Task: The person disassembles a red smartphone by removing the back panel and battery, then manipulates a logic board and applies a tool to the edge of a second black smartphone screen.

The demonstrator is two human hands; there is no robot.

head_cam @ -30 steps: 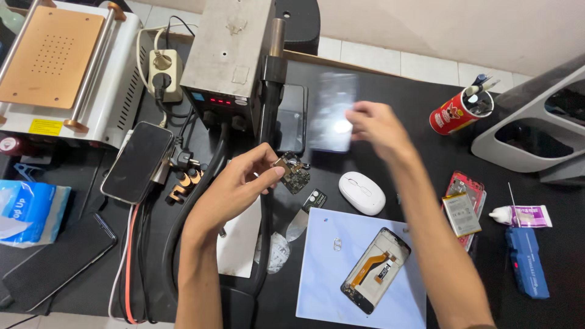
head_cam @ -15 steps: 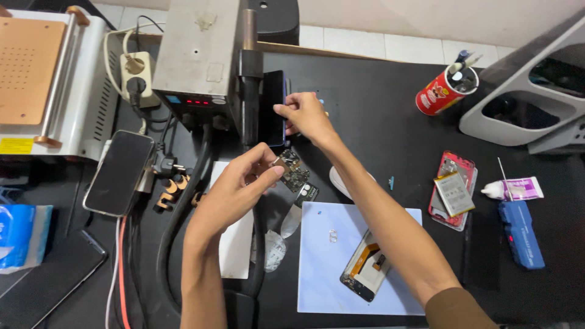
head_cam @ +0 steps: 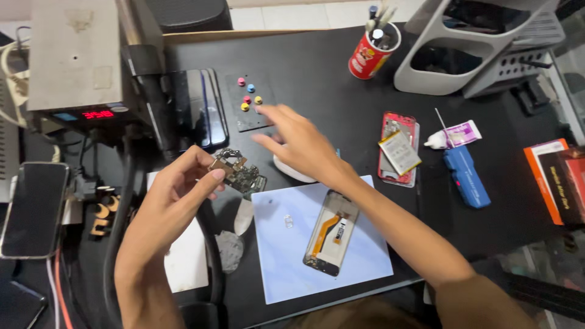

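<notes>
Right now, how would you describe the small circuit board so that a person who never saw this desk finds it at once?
Start at the pale blue mat at the front of the black desk, where an opened phone frame lies. Just above the mat's left corner, the left hand pinches the circuit board in the air. It is the only dark, irregular board crowded with tiny components.

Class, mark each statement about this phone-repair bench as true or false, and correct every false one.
1. The left hand holds a small circuit board. True.
2. The right hand grips the blue tool. False: its grip is open and empty, and it hovers near the black pad with coloured dots.
3. An opened phone frame lies on the pale blue mat. True.
4. The red cup of tools lies tipped over. False: it stands upright.
</notes>
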